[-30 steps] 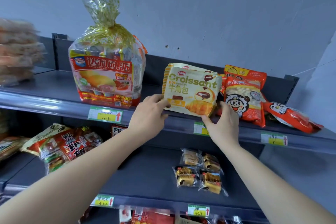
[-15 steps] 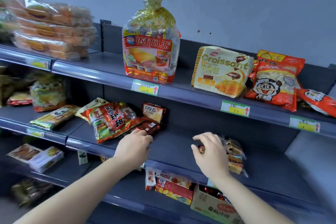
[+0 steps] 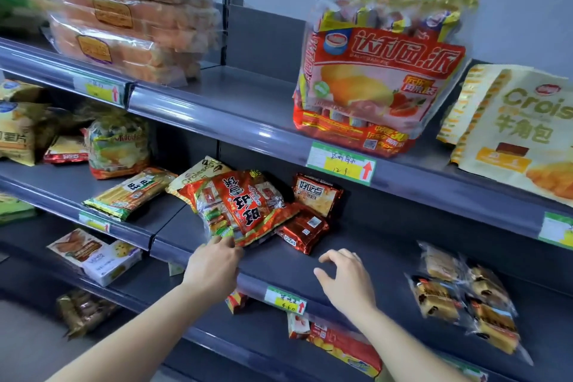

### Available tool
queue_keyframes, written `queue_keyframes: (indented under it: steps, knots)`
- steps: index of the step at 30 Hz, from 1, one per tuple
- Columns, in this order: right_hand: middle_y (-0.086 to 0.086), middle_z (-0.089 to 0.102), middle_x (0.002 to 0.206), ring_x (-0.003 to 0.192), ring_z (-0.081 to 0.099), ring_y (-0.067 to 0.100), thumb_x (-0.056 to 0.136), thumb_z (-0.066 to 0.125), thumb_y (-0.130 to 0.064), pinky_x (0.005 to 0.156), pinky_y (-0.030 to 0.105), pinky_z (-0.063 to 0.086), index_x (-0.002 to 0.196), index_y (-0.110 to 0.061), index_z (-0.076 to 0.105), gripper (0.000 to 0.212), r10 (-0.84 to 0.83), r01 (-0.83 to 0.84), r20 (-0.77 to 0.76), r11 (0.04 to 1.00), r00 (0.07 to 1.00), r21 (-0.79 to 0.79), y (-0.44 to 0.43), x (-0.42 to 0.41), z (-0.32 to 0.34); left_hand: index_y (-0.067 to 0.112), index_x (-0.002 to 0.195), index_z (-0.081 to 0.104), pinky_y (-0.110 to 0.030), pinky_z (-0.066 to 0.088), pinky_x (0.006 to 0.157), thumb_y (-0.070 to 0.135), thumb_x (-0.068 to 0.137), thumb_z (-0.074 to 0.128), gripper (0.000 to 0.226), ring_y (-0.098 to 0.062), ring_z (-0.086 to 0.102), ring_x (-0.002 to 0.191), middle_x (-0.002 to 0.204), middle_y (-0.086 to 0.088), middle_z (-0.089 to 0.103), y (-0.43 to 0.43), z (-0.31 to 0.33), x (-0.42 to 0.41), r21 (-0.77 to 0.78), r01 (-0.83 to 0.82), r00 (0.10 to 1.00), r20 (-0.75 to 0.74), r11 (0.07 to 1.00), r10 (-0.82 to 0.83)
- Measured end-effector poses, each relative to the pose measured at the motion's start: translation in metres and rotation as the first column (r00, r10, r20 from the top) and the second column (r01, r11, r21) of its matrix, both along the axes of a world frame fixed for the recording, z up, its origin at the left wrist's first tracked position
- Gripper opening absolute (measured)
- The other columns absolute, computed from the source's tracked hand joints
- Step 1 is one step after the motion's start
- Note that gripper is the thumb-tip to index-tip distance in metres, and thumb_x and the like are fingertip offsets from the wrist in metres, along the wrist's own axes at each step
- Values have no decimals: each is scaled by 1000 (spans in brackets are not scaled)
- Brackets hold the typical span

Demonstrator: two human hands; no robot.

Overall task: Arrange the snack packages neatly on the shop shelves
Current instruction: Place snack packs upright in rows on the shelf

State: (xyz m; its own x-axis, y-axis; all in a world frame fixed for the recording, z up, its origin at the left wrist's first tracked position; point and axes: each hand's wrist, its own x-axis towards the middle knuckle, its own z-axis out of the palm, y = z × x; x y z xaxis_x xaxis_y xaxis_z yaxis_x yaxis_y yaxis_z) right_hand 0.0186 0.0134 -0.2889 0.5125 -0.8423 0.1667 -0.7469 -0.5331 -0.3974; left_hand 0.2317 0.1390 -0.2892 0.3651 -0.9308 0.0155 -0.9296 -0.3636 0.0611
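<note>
The hands are moving down from the top shelf. One second ago both were holding the cream and yellow croissant bag (image 3: 514,133) up there. Now that bag is leaning on the top shelf, high up and to the right of the right hand (image 3: 347,281), and nobody is touching it. I think that bag is done.

Half a second ago both hands were just getting to the front edge of the grey metal middle shelf (image 3: 372,245). Now the left hand (image 3: 214,267) is reaching in to the shiny red and orange plastic snack bag (image 3: 245,208). That bag is lying crooked on the shelf, right in front of the left hand's fingers. The fingertips are touching its near corner. I cannot tell if they are pinching it or only touching it.

The right hand is hanging over a bare bit of the same shelf. Its fingers are spread, a little bent, and holding nothing. Two dark red foil packs (image 3: 302,231) are sitting just past its fingertips, a bit to the left, and they are touching the red and orange bag. Some small clear packs of brown cakes (image 3: 459,295) are lying off to the right of this hand, well apart from it.

So the work is changing to this messy pile. The red and orange bag will likely need turning straight, and it looks crinkly and floppy, so it may slip.
</note>
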Motion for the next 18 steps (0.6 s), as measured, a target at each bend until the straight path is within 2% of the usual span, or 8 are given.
queue_keyframes:
  steps: [3, 5, 7, 9, 11, 13, 16, 18]
  knots:
    - [-11, 56, 112, 112, 47, 11, 90, 60, -36, 83, 27, 45, 104, -28, 61, 17, -10, 11, -14, 997, 1000, 80, -11, 43, -14, 25, 128, 52, -34, 44, 89, 28, 92, 51, 37, -24, 41, 119, 127, -2, 42, -18, -20, 31, 54, -53, 998, -36, 997, 55]
    - [-10, 56, 112, 112, 48, 12, 89, 61, -35, 86, 28, 44, 103, -28, 62, 16, -9, 12, -22, 992, 1000, 128, -17, 68, -23, 22, 140, 37, -36, 43, 95, 29, 90, 55, 53, -27, 37, 125, 140, -8, 31, -28, -35, 48, 75, -106, 988, -100, 991, 114]
    - [-10, 57, 113, 112, 49, 12, 88, 62, -35, 90, 29, 43, 102, -27, 62, 16, -5, 9, -17, 982, 1000, 188, -20, 88, -33, 16, 142, 28, -38, 44, 98, 31, 89, 57, 62, -29, 35, 128, 145, -12, 24, -37, -46, 61, 81, -170, 968, -172, 982, 182]
    - [-8, 58, 113, 111, 50, 14, 87, 63, -35, 93, 31, 43, 101, -26, 62, 17, 6, 1, -26, 968, 1000, 251, -23, 106, -44, 13, 136, 28, -39, 45, 95, 39, 90, 56, 60, -29, 42, 123, 137, -11, 36, -46, -58, 74, 101, -233, 945, -210, 967, 250]
    - [-7, 59, 112, 110, 52, 14, 86, 64, -35, 92, 30, 44, 100, -25, 62, 17, 4, 7, -32, 951, 999, 308, -26, 122, -55, 13, 133, 29, -38, 43, 90, 50, 90, 52, 60, -27, 50, 116, 125, -7, 54, -55, -67, 83, 165, -260, 943, -167, 951, 287]
    - [-7, 60, 112, 109, 52, 14, 86, 64, -37, 89, 28, 45, 101, -26, 62, 19, -9, 19, -30, 934, 1000, 358, -27, 134, -63, 12, 130, 28, -36, 42, 79, 44, 91, 53, 56, -27, 57, 105, 112, -6, 63, -62, -74, 88, 176, -273, 940, -158, 946, 301]
    - [-1, 66, 111, 106, 59, 17, 90, 59, -41, 90, 31, 48, 106, -16, 66, 31, -72, 65, -3, 874, 997, 482, -28, 149, -69, 13, 120, 36, -34, 41, 62, 15, 87, 53, 37, -30, 60, 84, 96, -9, 64, -69, -80, 93, 46, -313, 875, -375, 948, 307]
    - [9, 69, 107, 102, 63, 25, 89, 56, -51, 92, 40, 51, 102, -6, 67, 49, -182, 102, 56, 753, 982, 650, -25, 158, -65, 18, 110, 47, -32, 42, 61, 14, 85, 58, 28, -29, 62, 85, 93, -7, 66, -73, -72, 87, -52, -302, 806, -547, 952, 226]
